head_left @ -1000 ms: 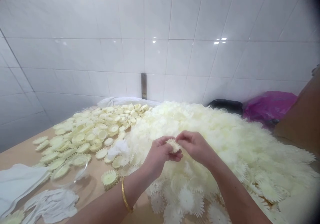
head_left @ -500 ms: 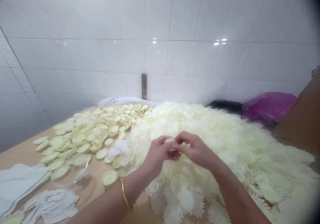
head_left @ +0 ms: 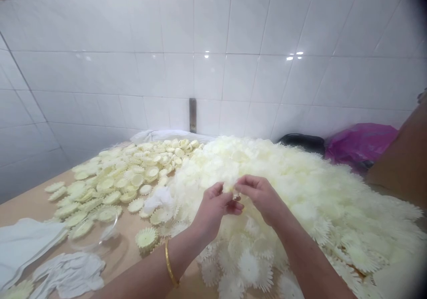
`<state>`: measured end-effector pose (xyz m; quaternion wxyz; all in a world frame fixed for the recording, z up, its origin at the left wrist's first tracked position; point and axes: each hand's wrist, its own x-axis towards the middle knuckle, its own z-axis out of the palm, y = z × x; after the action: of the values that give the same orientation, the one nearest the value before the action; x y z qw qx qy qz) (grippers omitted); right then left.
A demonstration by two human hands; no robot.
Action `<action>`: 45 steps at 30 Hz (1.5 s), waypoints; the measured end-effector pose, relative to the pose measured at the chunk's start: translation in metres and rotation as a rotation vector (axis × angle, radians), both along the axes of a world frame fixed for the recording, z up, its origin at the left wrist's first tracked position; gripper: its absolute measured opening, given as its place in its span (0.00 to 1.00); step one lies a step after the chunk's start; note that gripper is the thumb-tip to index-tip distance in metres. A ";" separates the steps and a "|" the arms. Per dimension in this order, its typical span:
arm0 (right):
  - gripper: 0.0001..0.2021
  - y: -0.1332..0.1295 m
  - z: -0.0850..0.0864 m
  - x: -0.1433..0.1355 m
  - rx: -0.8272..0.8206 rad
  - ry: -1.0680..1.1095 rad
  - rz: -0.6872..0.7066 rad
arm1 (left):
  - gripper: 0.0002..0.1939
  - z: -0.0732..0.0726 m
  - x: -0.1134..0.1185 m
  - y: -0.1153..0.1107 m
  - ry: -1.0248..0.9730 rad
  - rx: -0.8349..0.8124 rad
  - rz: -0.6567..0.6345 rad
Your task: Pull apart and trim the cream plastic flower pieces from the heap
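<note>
Disc (head_left: 229,187) is resting in left hand (head_left: 212,208), fingers pinching it. Right hand (head_left: 262,196) is pressing fingers together at its rim.

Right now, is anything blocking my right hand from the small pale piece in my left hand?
Nothing visible is. Your right hand has its fingers right at the pale piece, which your left hand holds; whether they touch it is too blurred to tell. The heap of pale discs lies below and behind, not between.
</note>
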<state>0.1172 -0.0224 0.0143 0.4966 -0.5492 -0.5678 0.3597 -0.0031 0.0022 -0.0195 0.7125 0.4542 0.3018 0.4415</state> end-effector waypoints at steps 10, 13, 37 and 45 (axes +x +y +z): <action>0.10 0.004 -0.007 0.005 0.051 -0.195 -0.015 | 0.04 0.003 0.000 -0.003 0.097 0.060 -0.036; 0.10 0.003 -0.007 0.006 0.040 -0.247 0.036 | 0.07 0.003 -0.001 -0.004 0.088 0.125 -0.068; 0.14 0.002 -0.006 0.003 0.148 -0.207 -0.030 | 0.09 0.006 0.008 0.000 0.096 0.216 0.109; 0.13 -0.001 -0.001 0.011 0.033 -0.023 0.123 | 0.18 0.005 0.010 0.003 -0.015 0.067 0.025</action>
<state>0.1283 -0.0239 0.0131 0.4760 -0.5092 -0.6119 0.3738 0.0073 0.0052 -0.0142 0.6936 0.4707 0.2868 0.4637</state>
